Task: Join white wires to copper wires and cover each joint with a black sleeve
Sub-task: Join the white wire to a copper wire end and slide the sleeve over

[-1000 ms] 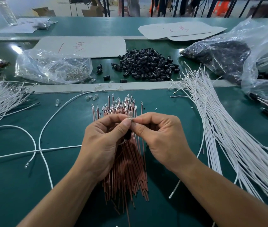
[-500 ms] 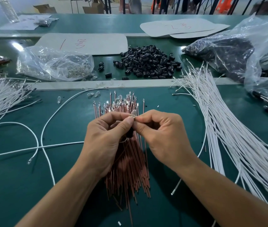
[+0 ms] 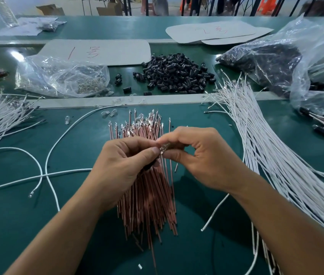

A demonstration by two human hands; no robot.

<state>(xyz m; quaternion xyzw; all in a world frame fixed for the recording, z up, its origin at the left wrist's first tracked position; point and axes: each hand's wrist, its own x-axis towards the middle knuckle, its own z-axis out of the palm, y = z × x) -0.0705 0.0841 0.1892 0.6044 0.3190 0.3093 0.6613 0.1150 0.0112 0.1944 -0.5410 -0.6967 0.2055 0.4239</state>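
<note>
My left hand (image 3: 123, 167) and my right hand (image 3: 200, 155) meet above a bundle of copper wires (image 3: 147, 195) lying on the green table. Both pinch a small clear bulb-like part (image 3: 163, 148) between thumb and fingertips. A black sleeve (image 3: 149, 165) pokes out under my left thumb, held in the left hand. A white wire (image 3: 214, 215) trails down and right from under my right hand. More white wires (image 3: 272, 155) fan out at the right. Loose black sleeves (image 3: 175, 75) lie in a pile at the back.
A clear bag of small metal parts (image 3: 62, 76) sits at the back left. Large plastic bags (image 3: 288, 56) with dark parts fill the back right. White wires (image 3: 0, 114) lie at the left, long white leads (image 3: 48, 155) loop across the table, and white cards (image 3: 97, 51) lie behind.
The clear part between my fingertips has tipped from upright to pointing right. My right hand has turned and lifted slightly. The left hand keeps its hold.
</note>
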